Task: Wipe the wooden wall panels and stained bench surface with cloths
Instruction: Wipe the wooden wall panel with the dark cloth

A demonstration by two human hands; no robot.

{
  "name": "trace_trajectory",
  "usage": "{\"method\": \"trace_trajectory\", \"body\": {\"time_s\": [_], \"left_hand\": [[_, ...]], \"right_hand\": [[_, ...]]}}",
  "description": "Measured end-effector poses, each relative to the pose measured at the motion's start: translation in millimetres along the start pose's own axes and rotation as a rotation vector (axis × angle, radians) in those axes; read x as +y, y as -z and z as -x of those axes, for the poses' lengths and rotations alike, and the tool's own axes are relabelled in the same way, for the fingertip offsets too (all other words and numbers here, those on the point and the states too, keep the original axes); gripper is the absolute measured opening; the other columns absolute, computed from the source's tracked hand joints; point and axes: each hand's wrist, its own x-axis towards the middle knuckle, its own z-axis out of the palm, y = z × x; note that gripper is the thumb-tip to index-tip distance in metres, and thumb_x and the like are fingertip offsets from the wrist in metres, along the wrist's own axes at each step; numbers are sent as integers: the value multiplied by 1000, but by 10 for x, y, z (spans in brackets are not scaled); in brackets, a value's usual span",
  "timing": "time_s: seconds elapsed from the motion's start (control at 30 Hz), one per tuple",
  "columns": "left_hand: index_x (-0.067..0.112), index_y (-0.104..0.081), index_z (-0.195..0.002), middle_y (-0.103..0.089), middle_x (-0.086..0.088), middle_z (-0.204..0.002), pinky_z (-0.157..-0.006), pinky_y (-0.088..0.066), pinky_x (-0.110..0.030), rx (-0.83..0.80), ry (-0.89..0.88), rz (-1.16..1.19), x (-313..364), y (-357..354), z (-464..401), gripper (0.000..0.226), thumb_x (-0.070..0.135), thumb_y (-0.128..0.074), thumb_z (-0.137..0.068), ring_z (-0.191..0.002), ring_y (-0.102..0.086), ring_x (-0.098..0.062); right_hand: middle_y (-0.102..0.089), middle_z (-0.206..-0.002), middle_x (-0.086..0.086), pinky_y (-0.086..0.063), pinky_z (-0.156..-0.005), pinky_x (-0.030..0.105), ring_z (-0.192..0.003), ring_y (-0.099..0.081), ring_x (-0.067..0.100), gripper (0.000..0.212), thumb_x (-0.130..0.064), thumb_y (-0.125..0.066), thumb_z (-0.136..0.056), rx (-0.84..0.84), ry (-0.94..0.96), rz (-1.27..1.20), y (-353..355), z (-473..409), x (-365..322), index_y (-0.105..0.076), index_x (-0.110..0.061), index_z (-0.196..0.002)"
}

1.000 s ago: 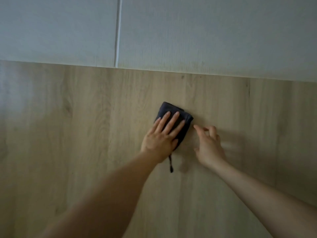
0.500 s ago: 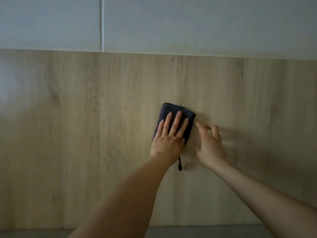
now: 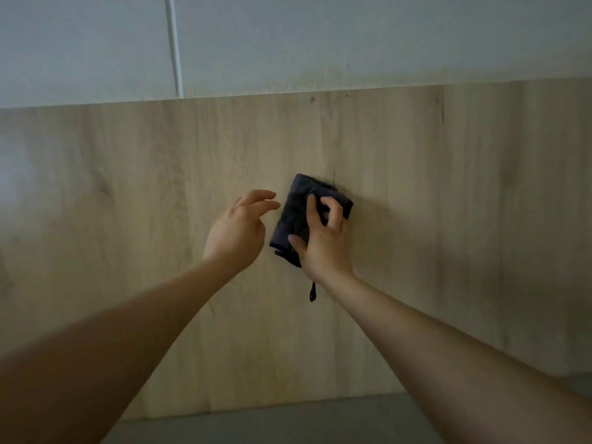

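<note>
Cloth (image 3: 296,213): soft, light, folded; your right hand (image 3: 323,238) pinches it against the wall panel (image 3: 128,187). Left hand (image 3: 238,229) loose, empty. Grip across the folds.

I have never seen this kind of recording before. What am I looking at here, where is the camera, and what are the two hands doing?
There is no machine here: these are a person's two bare hands and forearms. The camera sits on the person's head and looks forward and down, so the arms reach away from you into the picture. In front is a wooden wall panel, with a pale grey wall above it. The right hand holds a folded dark cloth against the panel, with fingers curled on it. A short loop hangs from the cloth. The left hand is beside the cloth, fingers relaxed, and holds nothing. A grey surface shows at the bottom.
</note>
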Motion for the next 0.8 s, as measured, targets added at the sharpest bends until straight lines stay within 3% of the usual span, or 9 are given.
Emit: {"method": "trace_trajectory", "body": {"time_s": [0.13, 0.23, 0.37, 0.43, 0.6, 0.7, 0.8], "left_hand": [[29, -41, -141, -30, 13, -148, -100, -37, -29, -82, 43, -242, -144, -34, 244, 56, 7, -51, -90, -132, -34, -12], [31, -37, -142, -29, 14, -149, -105, -31, -28, -70, 37, -333, -263, -61, 412, 60, 10, -53, -88, -132, -34, -13], [33, -36, -142, -31, 13, -149, -104, -33, -29, -79, 13, -356, -428, -47, 595, 63, 11, -56, -87, -130, -39, -14], [33, -33, -144, -30, 12, -149, -104, -33, -29, -84, 17, -354, -487, -76, 670, 65, 11, -56, -87, -132, -37, -14], [32, -22, -149, -23, 13, -152, -109, -27, -27, -130, 8, -344, -440, -189, 809, 70, 16, -54, -90, -137, -29, -11], [30, -25, -148, -24, 11, -153, -109, -27, -28, -169, 5, -347, -370, -237, 904, 68, 16, -55, -89, -136, -32, -13], [30, -27, -148, -24, 11, -153, -108, -28, -29, -188, 14, -345, -333, -295, 957, 68, 15, -55, -88, -135, -32, -13]], "right_hand": [[-6, -153, 2, -30, -110, 31, -136, -17, 26, 74, -7, -53, -92, 63, 0, 193, -26, 4, 134, -12, -23, -151], [-8, -153, 2, -25, -108, 27, -133, -19, 27, 72, -2, -51, -91, 154, -144, 257, 114, -15, 409, -15, -22, -150], [-8, -152, 2, -30, -107, 31, -129, -23, 31, 70, -2, -50, -92, 213, -310, 271, 156, -17, 512, -18, -25, -149], [-11, -153, 2, -31, -107, 35, -127, -24, 33, 63, -6, -46, -95, 241, -217, 302, 5, 66, 354, -21, -27, -148], [-5, -152, -2, -40, -97, 37, -127, -15, 31, 73, 0, -48, -90, -18, 196, 301, -428, 510, 2, -17, -29, -150], [-21, -152, 4, -44, -93, 40, -130, -25, 33, 73, 1, -55, -86, -13, 257, 322, -273, 458, 194, -28, -26, -148], [-21, -152, 8, -32, -105, 41, -133, -25, 34, 67, 0, -48, -89, 61, 92, 317, -13, 408, 586, -27, -24, -148]]}}
